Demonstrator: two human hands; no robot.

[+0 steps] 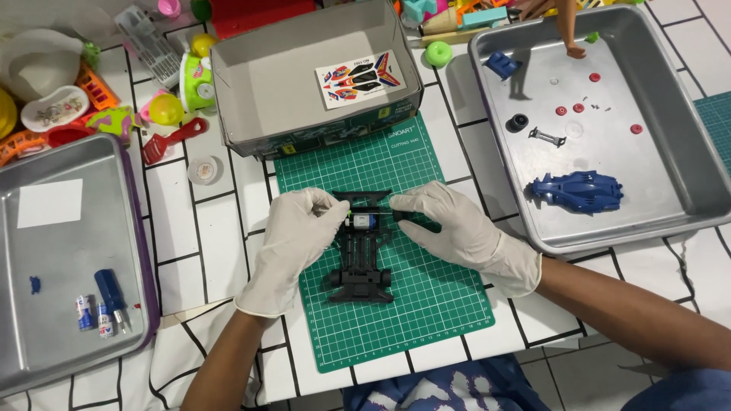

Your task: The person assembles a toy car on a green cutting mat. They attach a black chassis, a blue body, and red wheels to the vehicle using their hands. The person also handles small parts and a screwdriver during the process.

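On the green cutting mat (426, 304) we see a black toy car chassis (362, 262) lying lengthwise. Our gloved left hand (293, 247) and right hand (453, 224) both pinch its far end, fingertips closing beside a small silver-blue motor (360, 221). Beyond, a grey cardboard box (274, 84) holds a sticker sheet (360, 78); the right metal tray (678, 183) holds a blue car body (577, 190).

A black toy car chassis (362, 251) lies flat on a green cutting mat (384, 243) at the centre of the scene, its length running near to far; black wheels sit at its near end; a small silver and blue motor (360, 221) rests crosswise in its far half, between gloved fingertips.
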